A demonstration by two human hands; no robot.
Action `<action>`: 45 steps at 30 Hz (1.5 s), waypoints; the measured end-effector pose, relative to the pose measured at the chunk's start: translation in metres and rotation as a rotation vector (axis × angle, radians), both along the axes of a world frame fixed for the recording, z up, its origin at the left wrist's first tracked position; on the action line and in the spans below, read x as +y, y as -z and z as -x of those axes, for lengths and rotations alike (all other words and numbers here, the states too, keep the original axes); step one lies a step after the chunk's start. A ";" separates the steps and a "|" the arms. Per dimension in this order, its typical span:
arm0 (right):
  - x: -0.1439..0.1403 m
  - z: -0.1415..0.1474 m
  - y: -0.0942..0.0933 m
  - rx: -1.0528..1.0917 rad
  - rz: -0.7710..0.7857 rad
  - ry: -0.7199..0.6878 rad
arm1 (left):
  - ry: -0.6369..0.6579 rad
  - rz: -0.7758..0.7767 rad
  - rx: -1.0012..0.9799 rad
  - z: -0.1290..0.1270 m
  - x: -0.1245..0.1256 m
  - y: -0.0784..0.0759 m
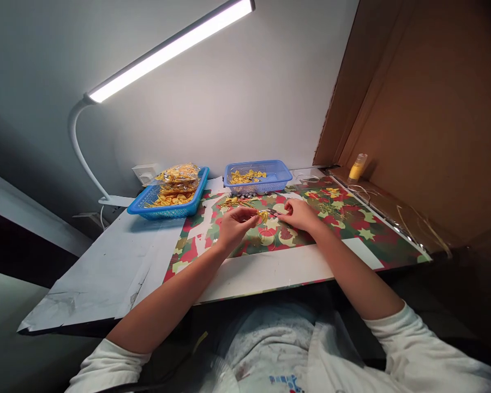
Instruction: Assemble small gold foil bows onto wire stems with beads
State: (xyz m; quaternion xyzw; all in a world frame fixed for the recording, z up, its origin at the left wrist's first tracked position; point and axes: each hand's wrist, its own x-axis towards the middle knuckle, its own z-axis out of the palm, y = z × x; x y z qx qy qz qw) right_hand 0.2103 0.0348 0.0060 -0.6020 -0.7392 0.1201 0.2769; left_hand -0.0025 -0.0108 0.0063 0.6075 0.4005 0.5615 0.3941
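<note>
Both hands meet over the middle of the counter, on a mat printed with red, green and yellow stars. The left hand has its grip closed, thumb and fingertips pinched on a small gold ornament held just above the mat. The right hand lies close beside it with the fingers curled toward the same gold piece; a thin dark tool or pin seems to run from its fingertips to the ornament, but it is too small to tell what it is, and whether that grip is truly closed on it cannot be told. Just behind the hands, a loose scatter of gold pieces lies on the mat. Farther back stand two blue plastic baskets: the larger basket to the left, heaped with clear bags of gold pieces, and the smaller basket behind the hands, with a thin layer of gold bits in its bottom. A small yellow bottle stands on the ledge by the cardboard wall to the right. A white gooseneck lamp reaches over the counter from the left, lit.
</note>
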 end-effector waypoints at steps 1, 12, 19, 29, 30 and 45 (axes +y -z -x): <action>0.002 -0.003 0.004 -0.079 0.007 0.035 | -0.009 -0.006 0.011 0.000 -0.001 0.000; 0.002 0.002 0.006 -0.002 0.057 0.062 | -0.049 -0.013 0.075 -0.001 -0.004 -0.001; -0.022 0.007 -0.023 0.429 -0.155 -0.304 | -0.051 -0.015 0.080 0.000 -0.002 0.002; -0.025 0.010 -0.022 0.191 -0.212 -0.245 | -0.043 -0.032 0.069 0.000 -0.002 0.002; -0.025 0.010 -0.023 0.184 -0.212 -0.241 | -0.047 -0.034 0.072 0.000 -0.002 0.002; -0.025 0.010 -0.022 0.176 -0.207 -0.245 | -0.046 -0.077 0.089 0.002 -0.001 0.006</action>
